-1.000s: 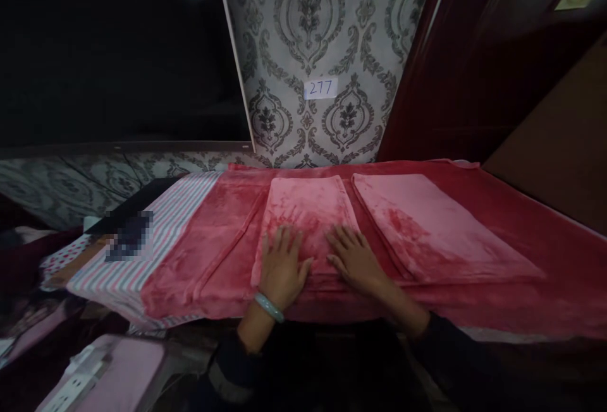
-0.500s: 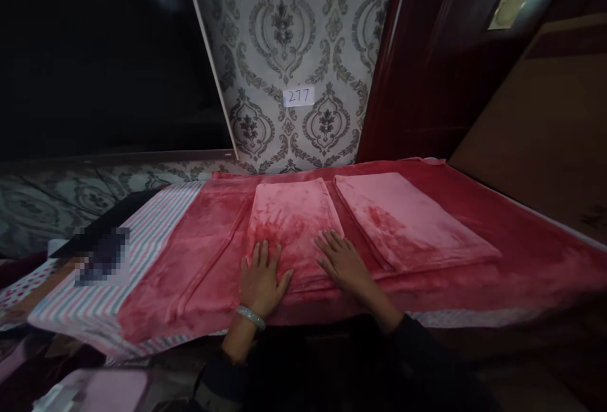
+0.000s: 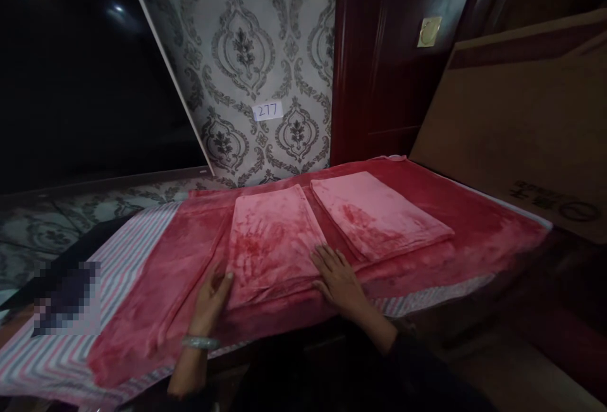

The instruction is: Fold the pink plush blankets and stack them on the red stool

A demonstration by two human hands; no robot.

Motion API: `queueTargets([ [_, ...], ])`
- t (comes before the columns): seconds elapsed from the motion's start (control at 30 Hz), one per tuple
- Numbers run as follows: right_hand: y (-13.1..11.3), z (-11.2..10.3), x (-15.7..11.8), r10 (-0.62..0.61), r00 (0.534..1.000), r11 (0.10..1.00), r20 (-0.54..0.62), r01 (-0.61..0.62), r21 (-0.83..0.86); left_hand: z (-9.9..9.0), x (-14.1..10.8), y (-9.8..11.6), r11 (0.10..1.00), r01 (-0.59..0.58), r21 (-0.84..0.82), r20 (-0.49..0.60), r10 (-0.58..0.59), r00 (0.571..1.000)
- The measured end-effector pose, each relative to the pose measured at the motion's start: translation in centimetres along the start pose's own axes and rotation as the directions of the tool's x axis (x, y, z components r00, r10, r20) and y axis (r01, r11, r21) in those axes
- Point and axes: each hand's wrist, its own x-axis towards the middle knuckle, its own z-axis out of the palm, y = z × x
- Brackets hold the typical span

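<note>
Two folded pink plush cloths lie side by side on a red plush blanket. The left folded cloth has darker rubbed marks on its nap, and the right folded cloth lies slightly apart from it. My right hand rests flat with fingers extended on the lower right edge of the left cloth. At that cloth's lower left edge is my left hand, turned side-on, its thumb apart from the fingers and nothing held. A pale bangle circles my left wrist.
Under the pink cloths spreads the red blanket, over a striped sheet. A large dark screen stands behind on the left. Patterned wallpaper carries a "277" label. A cardboard box stands at the right.
My left hand has moved left off the top of the left cloth to its side edge. My right hand stays near the cloth's right edge. The view has shifted right.
</note>
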Motion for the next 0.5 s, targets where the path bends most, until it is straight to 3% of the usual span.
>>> queueTargets([
  [0.17,-0.5,0.2,-0.8,0.030,0.999,0.999,-0.010,-0.031,-0.027,0.3,0.1,1.0,0.989,0.077,-0.127,-0.030,-0.081,0.996],
  [0.37,-2.0,-1.4,0.1,0.084,0.996,0.995,-0.017,-0.085,-0.047,0.0,1.4,1.2,0.886,0.314,-0.342,0.201,-0.257,0.945],
  [0.5,-2.8,-1.3,0.5,0.072,0.997,0.997,-0.036,-0.073,0.000,-0.4,3.2,1.7,0.859,0.308,-0.410,0.224,-0.232,0.946],
])
